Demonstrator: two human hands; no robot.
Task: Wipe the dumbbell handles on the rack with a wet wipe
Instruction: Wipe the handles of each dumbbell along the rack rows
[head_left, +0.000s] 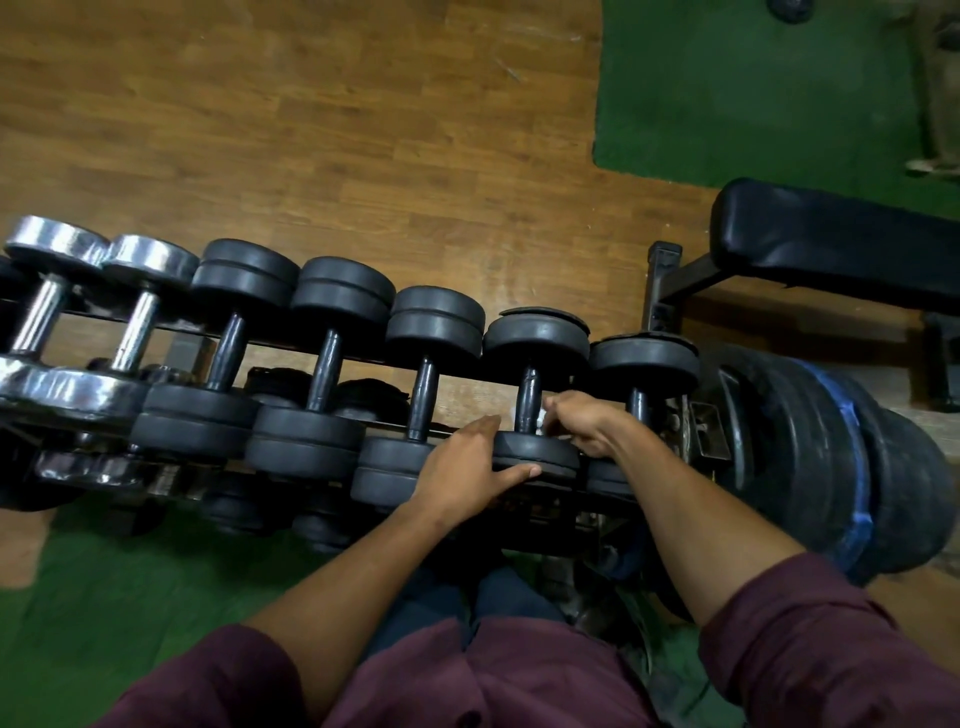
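**Wipe held at the handle of a black dumbbell on the rack**

The right hand (579, 423) has its fingers curled around a white wet wipe (542, 417), of which only a small patch shows between the fingers. The wipe is pressed against the handle (529, 397) of a black dumbbell (535, 343), at the handle's near end, just above the near weight (535, 457).

The left hand (467, 467) lies just left of the right hand. Its fingers are straight and spread, not clamped on anything: the fingertips rest at the edge of that near weight, and the thumb (511, 474) lies along the weight's front face.

The dumbbell sits in the top row of the rack (524, 525). To the right of the right hand, one more black dumbbell (644, 364) stands beside it. To the left of the left hand, three black dumbbells follow, then two chrome dumbbells (130, 306) at the far left.

Further right of the right hand is a stack of large black weight plates (810, 457) with blue bands. Beyond them stands a padded black bench (831, 244). The floor past the rack is wood (311, 130), with a green mat (753, 88) beyond the bench. Maroon sleeves (810, 639) cover both upper forearms.
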